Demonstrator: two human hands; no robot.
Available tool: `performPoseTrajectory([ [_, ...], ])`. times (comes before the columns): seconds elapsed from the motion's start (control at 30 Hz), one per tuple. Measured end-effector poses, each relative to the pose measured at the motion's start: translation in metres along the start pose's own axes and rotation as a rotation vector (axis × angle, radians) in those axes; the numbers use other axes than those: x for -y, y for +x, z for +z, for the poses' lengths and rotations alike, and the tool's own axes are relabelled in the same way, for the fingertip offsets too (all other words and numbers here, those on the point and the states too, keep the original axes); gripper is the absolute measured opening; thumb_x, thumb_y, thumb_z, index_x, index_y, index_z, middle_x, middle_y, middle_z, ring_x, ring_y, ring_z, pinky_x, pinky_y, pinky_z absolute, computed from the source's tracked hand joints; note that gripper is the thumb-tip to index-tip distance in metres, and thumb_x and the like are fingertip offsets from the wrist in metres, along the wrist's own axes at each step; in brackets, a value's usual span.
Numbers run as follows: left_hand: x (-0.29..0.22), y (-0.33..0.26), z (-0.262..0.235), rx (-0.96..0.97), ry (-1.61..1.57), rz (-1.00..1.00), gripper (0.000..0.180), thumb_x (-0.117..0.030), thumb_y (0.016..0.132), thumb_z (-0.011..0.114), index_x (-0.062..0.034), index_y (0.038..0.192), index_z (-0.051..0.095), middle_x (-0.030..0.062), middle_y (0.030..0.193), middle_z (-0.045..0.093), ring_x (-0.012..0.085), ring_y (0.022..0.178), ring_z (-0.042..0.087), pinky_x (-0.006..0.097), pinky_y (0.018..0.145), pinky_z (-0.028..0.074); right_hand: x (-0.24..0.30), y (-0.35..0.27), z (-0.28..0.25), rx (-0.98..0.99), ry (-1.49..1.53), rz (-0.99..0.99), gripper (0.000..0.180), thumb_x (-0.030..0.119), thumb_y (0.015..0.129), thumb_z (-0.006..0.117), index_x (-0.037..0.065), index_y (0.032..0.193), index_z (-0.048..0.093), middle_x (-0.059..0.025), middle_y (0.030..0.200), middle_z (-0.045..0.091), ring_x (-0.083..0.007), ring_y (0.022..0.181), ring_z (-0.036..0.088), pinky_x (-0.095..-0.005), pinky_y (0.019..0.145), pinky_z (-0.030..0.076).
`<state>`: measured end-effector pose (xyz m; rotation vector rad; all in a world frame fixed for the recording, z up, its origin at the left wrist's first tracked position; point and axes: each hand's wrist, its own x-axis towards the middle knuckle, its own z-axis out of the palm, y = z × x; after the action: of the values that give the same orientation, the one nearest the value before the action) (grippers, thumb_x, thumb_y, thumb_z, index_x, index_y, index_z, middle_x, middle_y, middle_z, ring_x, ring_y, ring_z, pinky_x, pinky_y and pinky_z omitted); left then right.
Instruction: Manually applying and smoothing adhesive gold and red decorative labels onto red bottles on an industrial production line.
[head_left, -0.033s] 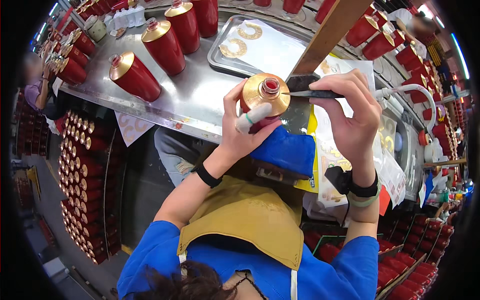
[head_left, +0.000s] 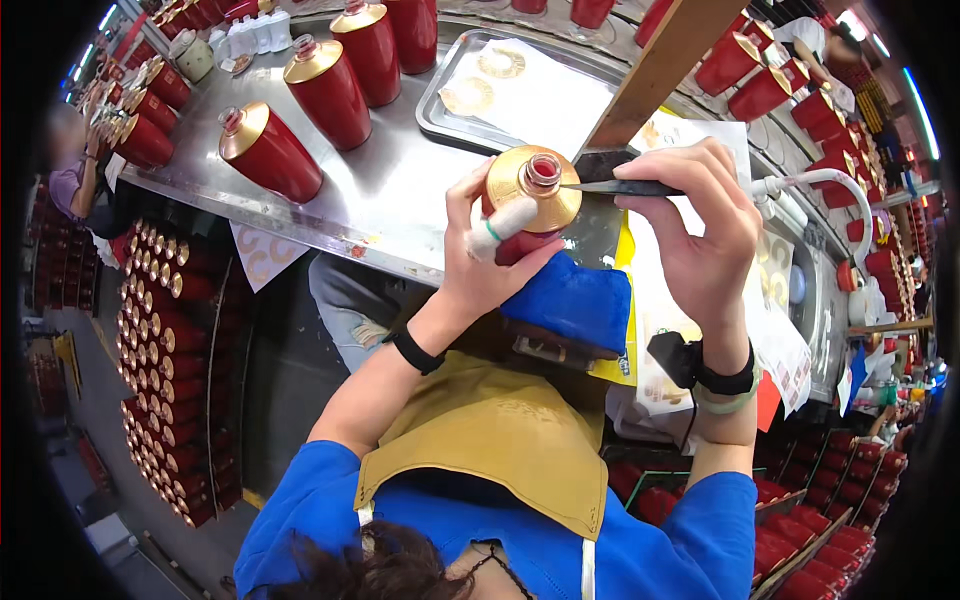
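My left hand [head_left: 480, 245] is closed round a red bottle [head_left: 508, 190] with a gold shoulder, its open glass neck tilted up towards me. A white finger cover with a green band sits on one finger, which lies against the gold shoulder. Between the thumb and fingers of my right hand [head_left: 705, 225] is a pair of dark pointed tweezers [head_left: 640, 187]. Their tip meets the gold shoulder just right of the neck. Below the bottle is a blue cloth-covered rest [head_left: 575, 305]; its contact with the bottle is hidden by my hand.
Several red bottles [head_left: 270, 155] stand on the metal table [head_left: 390, 190] to the left. A metal tray [head_left: 435, 115] holds a white sheet with gold C-shaped stickers [head_left: 468, 97]. A wooden post [head_left: 650, 80] rises beyond my right hand. Papers [head_left: 665, 360] lie at right; a white hose [head_left: 820, 178] curves nearby.
The tweezers and my right hand have shifted very slightly left. The bottle has barely moved in my left hand.
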<state>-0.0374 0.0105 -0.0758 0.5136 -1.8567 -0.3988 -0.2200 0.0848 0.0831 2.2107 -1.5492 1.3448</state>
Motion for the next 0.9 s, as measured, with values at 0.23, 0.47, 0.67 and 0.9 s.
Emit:
performPoseTrajectory([
  [0.23, -0.002, 0.002, -0.001, -0.032, 0.036, -0.180, 0.080, -0.024, 0.063, 0.099, -0.0016, 0.128, 0.058, 0.0181, 0.124, 0.054, 0.0335, 0.113, 0.060, 0.041, 0.097, 0.052, 0.014, -0.015, 0.027, 0.128, -0.172, -0.237, 0.020, 0.009, 0.072, 0.074, 0.015, 0.091, 0.077, 0.0033, 0.087, 0.073, -0.0169, 0.076, 0.060, -0.0334, 0.079, 0.044],
  [0.47, -0.024, -0.007, 0.019, -0.200, -0.103, -0.284, 0.082, -0.029, 0.065, 0.098, -0.0065, 0.132, 0.056, 0.0132, 0.126, 0.047, 0.0300, 0.116, 0.052, 0.039, 0.098, 0.047, 0.035, -0.021, 0.017, 0.113, -0.278, -0.230, 0.025, 0.008, 0.068, 0.075, 0.016, 0.091, 0.078, 0.0062, 0.090, 0.073, -0.0146, 0.077, 0.058, -0.0341, 0.076, 0.042],
  [0.67, -0.028, -0.007, 0.022, -0.265, -0.075, -0.401, 0.083, -0.028, 0.061, 0.098, -0.0061, 0.129, 0.057, 0.0118, 0.122, 0.046, 0.0293, 0.115, 0.050, 0.040, 0.098, 0.046, 0.044, -0.008, 0.016, 0.293, -0.162, -0.256, 0.023, 0.008, 0.069, 0.077, 0.018, 0.089, 0.077, 0.0073, 0.085, 0.071, -0.0153, 0.073, 0.055, -0.0324, 0.076, 0.041],
  [0.9, -0.025, 0.003, -0.011, -0.083, -0.251, -0.325, 0.083, -0.022, 0.065, 0.095, -0.0035, 0.134, 0.053, 0.0139, 0.129, 0.051, 0.0312, 0.119, 0.057, 0.040, 0.100, 0.050, 0.035, -0.003, 0.005, 0.377, -0.101, -0.263, 0.024, 0.011, 0.067, 0.077, 0.022, 0.089, 0.078, 0.0107, 0.085, 0.072, -0.0120, 0.074, 0.057, -0.0316, 0.077, 0.041],
])
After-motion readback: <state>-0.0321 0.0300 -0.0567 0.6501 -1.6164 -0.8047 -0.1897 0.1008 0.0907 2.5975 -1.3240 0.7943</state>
